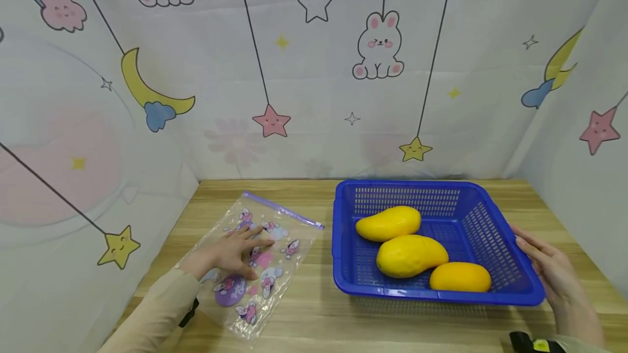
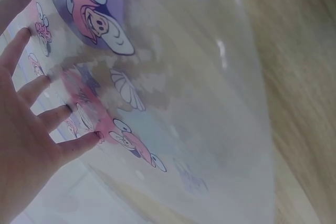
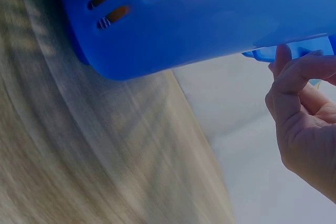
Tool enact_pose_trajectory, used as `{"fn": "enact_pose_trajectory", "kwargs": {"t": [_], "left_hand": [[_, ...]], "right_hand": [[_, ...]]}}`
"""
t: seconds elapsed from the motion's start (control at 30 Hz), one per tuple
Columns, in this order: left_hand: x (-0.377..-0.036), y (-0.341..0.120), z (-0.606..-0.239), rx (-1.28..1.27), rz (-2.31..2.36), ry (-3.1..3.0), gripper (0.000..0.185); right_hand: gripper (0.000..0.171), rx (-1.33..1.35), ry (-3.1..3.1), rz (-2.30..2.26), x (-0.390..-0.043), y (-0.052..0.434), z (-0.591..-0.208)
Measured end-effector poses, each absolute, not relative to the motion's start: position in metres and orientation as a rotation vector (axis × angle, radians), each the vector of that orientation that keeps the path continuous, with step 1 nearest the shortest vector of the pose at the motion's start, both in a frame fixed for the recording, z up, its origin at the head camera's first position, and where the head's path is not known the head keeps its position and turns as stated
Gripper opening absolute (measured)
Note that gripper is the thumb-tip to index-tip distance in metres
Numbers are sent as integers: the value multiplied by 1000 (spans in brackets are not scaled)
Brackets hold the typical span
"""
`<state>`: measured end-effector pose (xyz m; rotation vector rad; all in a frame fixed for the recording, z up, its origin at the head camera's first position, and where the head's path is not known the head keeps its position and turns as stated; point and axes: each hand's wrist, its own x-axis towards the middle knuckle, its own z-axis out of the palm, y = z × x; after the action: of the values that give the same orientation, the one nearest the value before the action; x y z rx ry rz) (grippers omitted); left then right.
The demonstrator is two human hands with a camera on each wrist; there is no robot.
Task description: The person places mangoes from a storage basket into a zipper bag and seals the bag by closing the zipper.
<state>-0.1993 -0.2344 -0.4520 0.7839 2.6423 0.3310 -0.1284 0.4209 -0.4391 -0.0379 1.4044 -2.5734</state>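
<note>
My left hand (image 1: 234, 252) rests spread on a clear plastic zip bag (image 1: 287, 277) printed with purple and pink cartoon characters. The bag lies flat, its purple zip strip toward the back. Up close in the left wrist view, separated fingertips touch the bag's film (image 2: 199, 103). On the right, a blue plastic basket (image 1: 342, 244) holds three yellow mangoes, one behind (image 1: 390, 223), one in the middle (image 1: 411, 256) and one at the front (image 1: 460, 277). My right hand (image 1: 556, 271) grips the basket's right rim, with fingers bent under the lip in the right wrist view (image 3: 304, 103).
The wooden table (image 1: 314, 320) extends under both bag and basket. White fabric (image 1: 314, 80) with printed bunnies, stars and moons hangs behind the table and along both sides. A dark band (image 1: 535, 342) with a yellow-green patch sits at the right wrist.
</note>
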Motion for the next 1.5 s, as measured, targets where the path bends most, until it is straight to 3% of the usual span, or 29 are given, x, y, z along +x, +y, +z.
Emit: {"fn": "enact_pose_trajectory", "kwargs": {"t": [0.5, 0.83, 1.13, 1.5], "left_hand": [[-201, -237, -456, 845, 290, 2649, 88], [-200, -232, -460, 773, 358, 2691, 63], [-191, -219, -460, 749, 399, 2861, 52], [-185, -205, -467, 328, 452, 3065, 64]], "right_hand": [[42, -29, 1420, -2564, -130, 421, -441], [42, -65, 1430, -2564, -129, 423, -441], [42, -35, 1442, -2565, -128, 422, -441], [40, 2, 1460, -2569, -128, 423, -440]]}}
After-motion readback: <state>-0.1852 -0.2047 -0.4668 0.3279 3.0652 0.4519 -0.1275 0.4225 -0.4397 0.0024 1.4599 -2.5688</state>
